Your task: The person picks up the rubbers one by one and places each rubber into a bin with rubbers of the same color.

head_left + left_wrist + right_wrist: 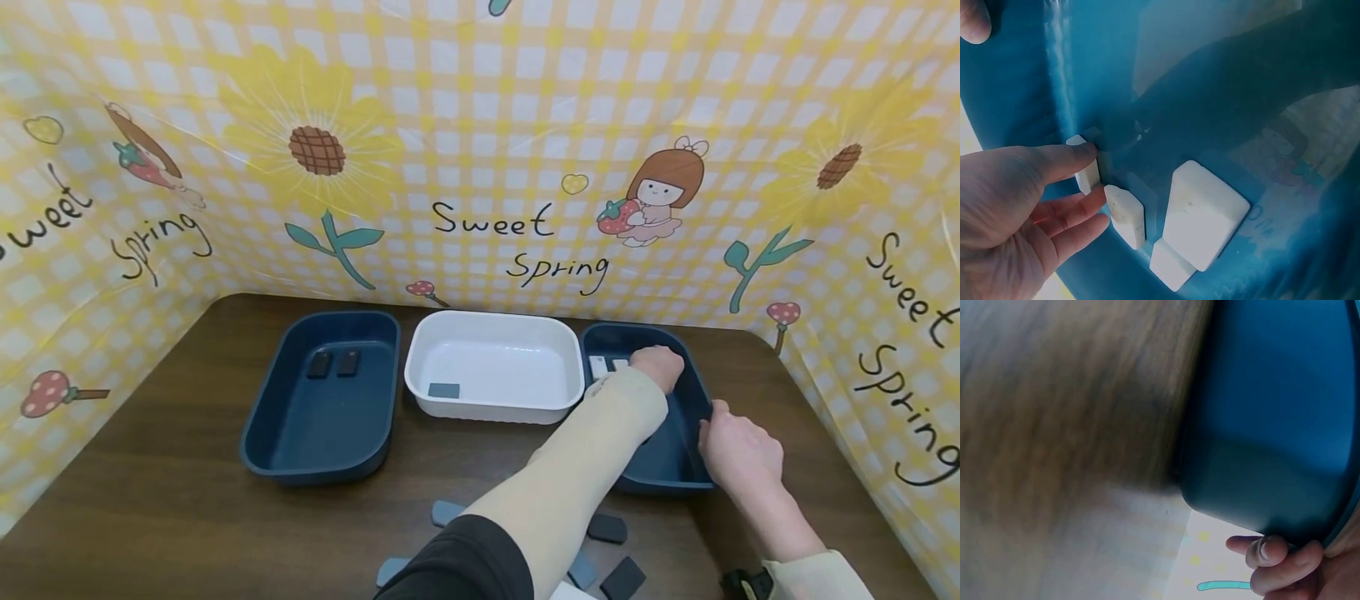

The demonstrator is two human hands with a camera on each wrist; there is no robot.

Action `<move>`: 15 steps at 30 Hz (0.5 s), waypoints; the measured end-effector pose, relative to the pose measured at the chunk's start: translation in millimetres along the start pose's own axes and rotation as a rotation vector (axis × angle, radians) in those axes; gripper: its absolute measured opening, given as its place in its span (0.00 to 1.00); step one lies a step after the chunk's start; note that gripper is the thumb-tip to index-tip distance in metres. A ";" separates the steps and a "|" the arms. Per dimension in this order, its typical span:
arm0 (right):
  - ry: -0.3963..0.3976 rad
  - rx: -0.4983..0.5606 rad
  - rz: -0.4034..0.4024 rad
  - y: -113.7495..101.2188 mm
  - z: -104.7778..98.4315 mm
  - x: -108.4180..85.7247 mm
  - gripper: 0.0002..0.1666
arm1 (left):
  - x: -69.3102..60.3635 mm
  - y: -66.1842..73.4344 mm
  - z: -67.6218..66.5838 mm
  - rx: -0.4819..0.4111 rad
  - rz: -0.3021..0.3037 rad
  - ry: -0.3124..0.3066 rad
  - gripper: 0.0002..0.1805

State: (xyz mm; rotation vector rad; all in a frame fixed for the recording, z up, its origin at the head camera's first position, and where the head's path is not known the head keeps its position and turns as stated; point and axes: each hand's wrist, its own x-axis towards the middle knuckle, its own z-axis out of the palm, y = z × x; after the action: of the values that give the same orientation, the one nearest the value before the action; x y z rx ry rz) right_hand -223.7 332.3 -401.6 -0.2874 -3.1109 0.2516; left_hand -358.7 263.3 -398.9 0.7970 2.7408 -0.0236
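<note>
My left hand reaches across into the right blue tray. In the left wrist view, its thumb and fingers pinch a small white block standing on edge near the tray wall. Beside it lie another white block, a larger white block and a smaller white block. My right hand grips the tray's right rim; in the right wrist view its fingers curl against the outside of the wall. The left forearm hides part of the tray in the head view.
A white tray in the middle holds a grey-blue block. The left blue tray contains two dark blocks. Several blue-grey and dark blocks, including a dark block, lie on the wooden table. Patterned cloth walls the table.
</note>
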 end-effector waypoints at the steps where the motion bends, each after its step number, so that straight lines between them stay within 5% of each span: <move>1: 0.001 -0.001 0.001 0.0 -0.1 0.0 0.22 | 0.1 0.0 0.0 0.001 -0.001 0.002 0.15; 10: -0.001 0.004 -0.002 -0.4 -0.4 -0.4 0.23 | -0.2 2.2 2.0 0.039 0.001 0.002 0.15; 15: 0.010 0.008 -0.004 0.2 -0.6 -0.8 0.23 | -10.9 7.8 -4.2 0.116 -0.016 -0.007 0.16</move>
State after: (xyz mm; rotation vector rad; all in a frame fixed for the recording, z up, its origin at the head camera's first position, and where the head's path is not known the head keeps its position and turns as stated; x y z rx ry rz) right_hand -222.9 332.5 -401.1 -0.2812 -3.0999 0.2618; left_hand -346.9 264.6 -391.4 0.8037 2.7593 -0.1897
